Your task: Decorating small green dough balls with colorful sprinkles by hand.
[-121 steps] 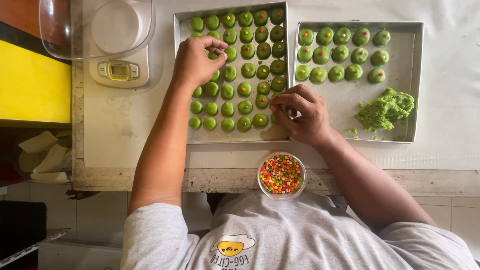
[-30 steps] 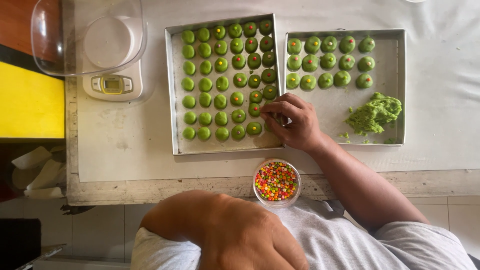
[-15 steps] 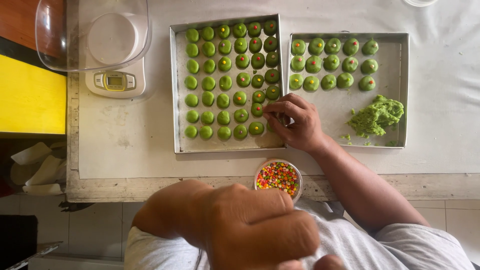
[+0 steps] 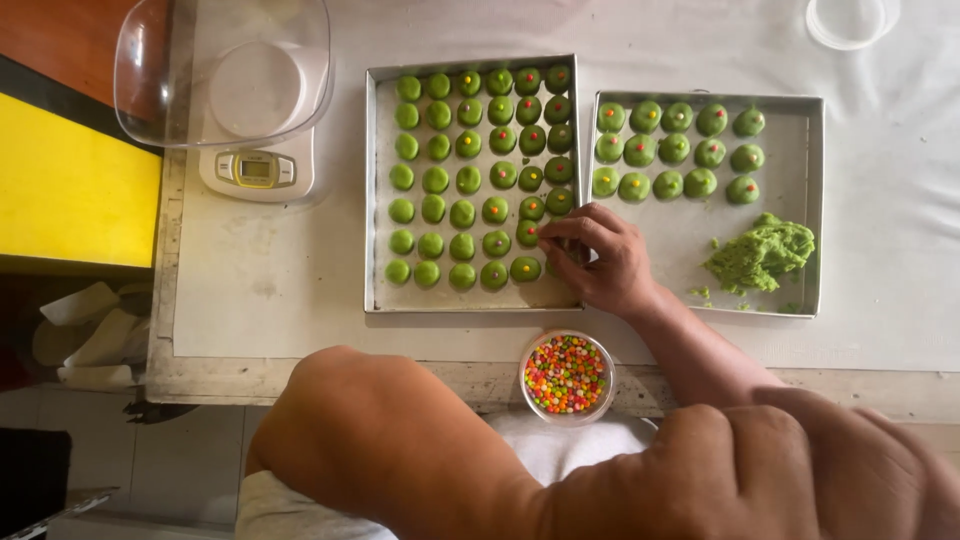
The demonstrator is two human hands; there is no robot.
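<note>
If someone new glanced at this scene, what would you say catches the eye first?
First come the rows of green dough balls filling the left tray, with the right hand pinching at its lower right corner. The left hand looms large and blurred at the bottom right, close to the camera. Then the small bowl of coloured sprinkles at the table edge, and the lump of green dough in the right tray.

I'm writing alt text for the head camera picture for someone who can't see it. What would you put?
Seen from above, a person's right hand touches green dough balls near the right edge of a full metal tray, beside a second tray with more balls and a dough lump. The left hand is raised close to the camera; a cup of coloured sprinkles and a kitchen scale sit nearby.
</note>
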